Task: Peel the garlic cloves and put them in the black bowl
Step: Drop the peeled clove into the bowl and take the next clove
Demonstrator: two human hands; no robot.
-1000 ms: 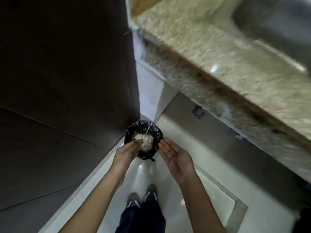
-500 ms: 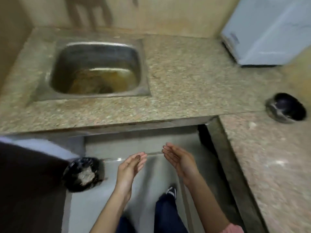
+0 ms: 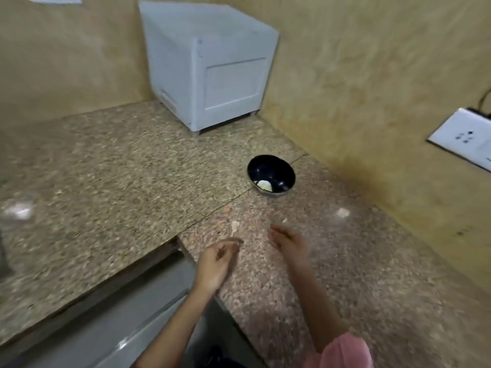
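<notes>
Bowl: the black bowl (image 3: 273,167) stands on the counter (image 3: 119,181), right of the frame's centre, close to the right wall but not touching it.
Garlic: one pale peeled clove (image 3: 264,185) lies inside the bowl, at its lower left edge. There may be more; I cannot tell.
Left hand (image 3: 216,264): lower centre, over the inner corner of the counter. The palm is turned up and the fingers are loosely curled. It holds nothing that I can see. It is blurred.
Right hand (image 3: 288,241): just right of the left hand and apart from it, over the counter. The fingers are relaxed and a little spread, with nothing between them. It is also blurred.
Scraps: a small pale piece of peel (image 3: 235,225) lies on the counter just above the hands, and another pale bit (image 3: 342,212) is further right.
Sleeve: a pink sleeve (image 3: 342,351) is at the bottom right.
Box: a white box (image 3: 210,75) stands in the far corner, upper centre.
Socket: a white socket plate (image 3: 462,144) is on the right wall.
</notes>
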